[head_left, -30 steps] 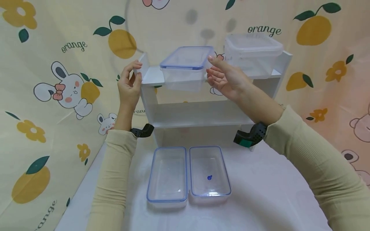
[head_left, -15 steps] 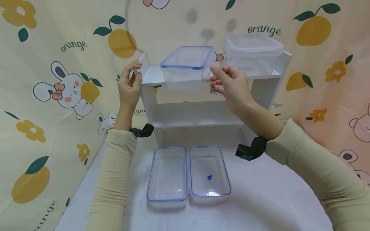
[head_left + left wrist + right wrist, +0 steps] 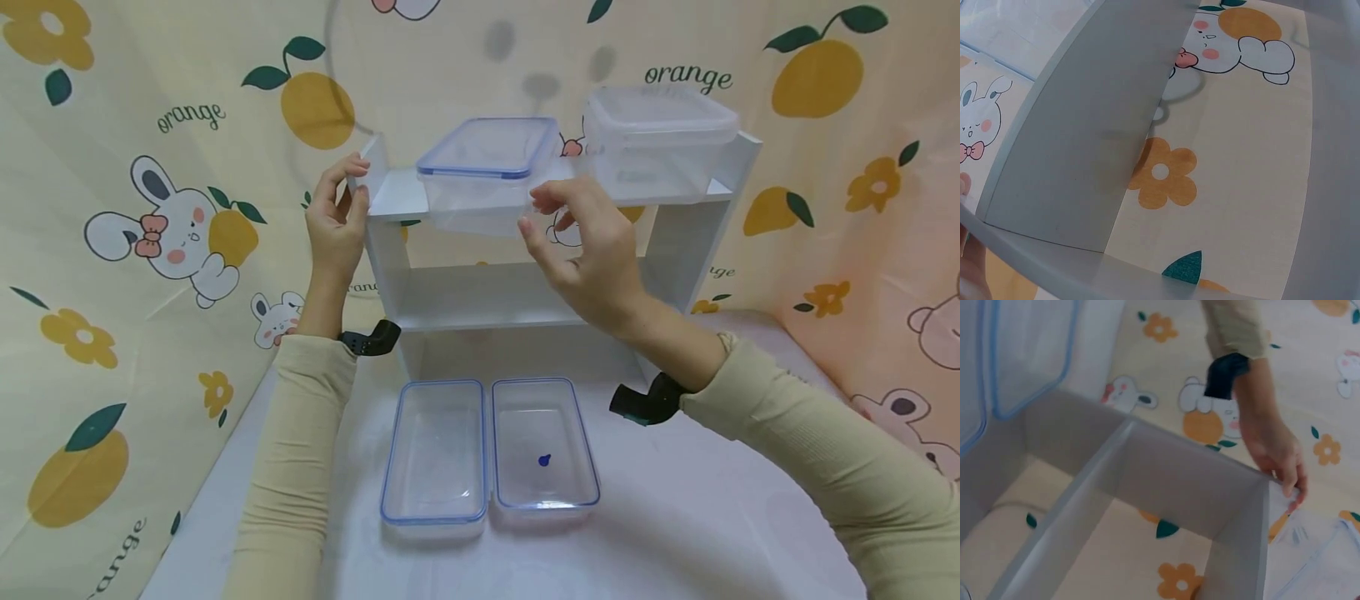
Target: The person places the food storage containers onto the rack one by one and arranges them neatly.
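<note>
Blue-rimmed clear plastic rectangular box (image 3: 482, 167) sat on white open-fronted shelf unit (image 3: 480, 292)

The box stood upright toward the left of the top board (image 3: 399, 198), its front overhanging the edge. The shelf unit stood upright, with a second board (image 3: 450, 308) crossing below.

Behind the fingers (image 3: 558, 192) of your right hand (image 3: 592, 258) — a stretch of white shelf (image 3: 487, 296), hidden; contact with the shelved blue-rimmed box (image 3: 480, 190) — unclear

- From the head, we look forward and down at the white rectangular shelf unit (image 3: 480, 302).
- Left wrist: we face through it, close up.
- Right wrist: we see it aslant, sharing the bare left hand (image 3: 334, 223) with the head view.
</note>
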`<state>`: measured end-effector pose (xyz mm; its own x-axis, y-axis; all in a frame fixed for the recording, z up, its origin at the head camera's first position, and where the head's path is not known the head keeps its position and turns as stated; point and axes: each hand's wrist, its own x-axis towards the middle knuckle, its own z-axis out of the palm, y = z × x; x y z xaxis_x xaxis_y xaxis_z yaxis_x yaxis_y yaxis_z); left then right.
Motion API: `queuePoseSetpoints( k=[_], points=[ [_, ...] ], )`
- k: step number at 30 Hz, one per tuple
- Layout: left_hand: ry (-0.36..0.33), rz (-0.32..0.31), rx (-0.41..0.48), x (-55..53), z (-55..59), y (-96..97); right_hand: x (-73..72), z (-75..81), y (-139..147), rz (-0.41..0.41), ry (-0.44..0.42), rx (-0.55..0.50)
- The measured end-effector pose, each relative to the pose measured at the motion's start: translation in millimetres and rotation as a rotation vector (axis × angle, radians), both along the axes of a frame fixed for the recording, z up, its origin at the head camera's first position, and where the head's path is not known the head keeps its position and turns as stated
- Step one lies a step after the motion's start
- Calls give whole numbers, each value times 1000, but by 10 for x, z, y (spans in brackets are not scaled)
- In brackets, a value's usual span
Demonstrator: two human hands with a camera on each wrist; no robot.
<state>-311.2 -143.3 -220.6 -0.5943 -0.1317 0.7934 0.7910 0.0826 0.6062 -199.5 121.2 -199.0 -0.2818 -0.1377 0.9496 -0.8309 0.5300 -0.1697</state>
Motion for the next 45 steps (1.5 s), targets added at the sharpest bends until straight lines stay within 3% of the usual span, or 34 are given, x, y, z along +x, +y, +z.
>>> queuePoseSetpoints(
  k=[5, 9, 16, 20, 27, 40, 45],
  points=[
    [0, 3, -1, -5, -8, 2, -18, -53, -56, -32, 212, 66],
    [2, 6, 0, -7, -10, -2, -26, -79, -93, -101, 281, 173],
    [8, 11, -5, -2, 0, 2, -34, -118, -169, -272, 150, 413],
    [5, 12, -4, -2, 4, 1, -59, -116, -215, -347, 108, 481],
    [-1, 10, 0, -3, 6, 5, -112, -132, -212, -399, 98, 509],
    [8, 20, -12, -36, -27, 3, -248, -148, -90, -409, 79, 486],
    [0, 23, -14, -29, -19, -4, -285, -117, -59, -398, 15, 497]
  ],
)
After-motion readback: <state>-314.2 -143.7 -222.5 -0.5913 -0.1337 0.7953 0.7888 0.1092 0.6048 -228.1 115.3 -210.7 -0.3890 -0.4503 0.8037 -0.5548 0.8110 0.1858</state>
